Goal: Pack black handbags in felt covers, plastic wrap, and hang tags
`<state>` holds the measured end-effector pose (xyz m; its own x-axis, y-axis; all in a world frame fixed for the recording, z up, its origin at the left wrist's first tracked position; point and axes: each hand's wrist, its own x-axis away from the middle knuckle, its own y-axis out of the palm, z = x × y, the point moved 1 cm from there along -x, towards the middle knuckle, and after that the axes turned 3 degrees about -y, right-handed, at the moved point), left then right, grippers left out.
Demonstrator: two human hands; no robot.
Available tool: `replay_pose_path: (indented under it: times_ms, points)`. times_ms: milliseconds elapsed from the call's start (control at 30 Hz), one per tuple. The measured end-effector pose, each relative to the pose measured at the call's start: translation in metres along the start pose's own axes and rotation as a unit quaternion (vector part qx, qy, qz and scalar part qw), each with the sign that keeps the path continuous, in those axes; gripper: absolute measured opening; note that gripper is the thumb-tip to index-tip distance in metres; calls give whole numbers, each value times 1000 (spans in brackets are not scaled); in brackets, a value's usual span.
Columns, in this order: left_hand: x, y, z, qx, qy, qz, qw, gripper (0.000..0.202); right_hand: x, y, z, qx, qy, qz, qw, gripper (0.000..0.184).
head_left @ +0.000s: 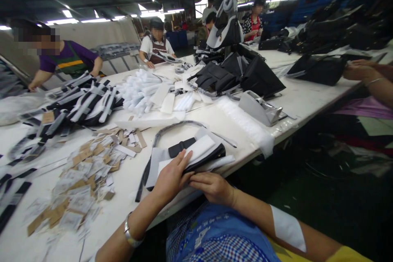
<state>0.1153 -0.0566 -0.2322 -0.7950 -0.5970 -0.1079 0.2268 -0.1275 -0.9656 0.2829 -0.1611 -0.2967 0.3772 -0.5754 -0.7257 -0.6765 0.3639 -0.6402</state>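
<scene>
A black handbag (pixel 219 152) lies at the table's near edge, partly covered by grey wrapping (pixel 156 166) and a white padding strip (pixel 201 146). Its wrapped handle (pixel 181 124) loops out behind it on the tabletop. My left hand (pixel 172 172) grips the bag's near side, fingers over the white strip and thumb along the front edge. Close beside it, my right hand (pixel 214 188) is closed at the same edge, its fingers pressed together. The underside of the bag and part of the right fingertips are hidden.
Tags and small packets (pixel 78 188) are strewn on the left. Behind are white foam pieces (pixel 141 90), wrapped straps (pixel 92 102) and black bags (pixel 227 73). A grey-wrapped bag (pixel 259 108) stands by foam sheeting (pixel 245 125). A co-worker's hands (pixel 364 71) touch another bag at right.
</scene>
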Motion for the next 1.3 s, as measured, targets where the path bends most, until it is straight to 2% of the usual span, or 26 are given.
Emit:
replay_pose_path:
  times_ms: [100, 200, 333, 433, 600, 767, 833, 1033, 1200, 1300]
  points:
    - [8, 8, 3, -16, 7, 33, 999, 66, 4, -10, -1, -30, -11, -18, 999, 35]
    - [12, 13, 5, -35, 12, 47, 998, 73, 6, -34, -3, -7, -16, -3, 1000, 33]
    - [11, 13, 8, -44, 7, 42, 998, 74, 12, -77, 4, 144, 92, 29, 985, 39]
    - [10, 10, 8, -37, 5, 39, 999, 73, 19, -94, 16, 215, 150, 52, 964, 32]
    - [12, 5, 9, -28, 6, 42, 999, 70, 27, -84, 30, 189, 166, 59, 966, 20]
    - [13, 7, 12, -41, 7, 46, 998, 81, 25, -67, 36, 185, 138, 60, 971, 22]
    - [13, 12, 14, -58, 0, 52, 997, 78, 24, -65, 39, 206, 135, 57, 968, 21]
    - [16, 23, 16, -72, -24, 59, 995, 79, 28, -80, 46, 156, 130, 21, 979, 21]
    - [15, 19, 16, -51, -26, 54, 997, 75, 32, -91, 46, 180, 216, 35, 959, 25]
    - [15, 18, 15, -40, -18, 59, 997, 74, 29, -91, 45, 174, 227, 22, 958, 25]
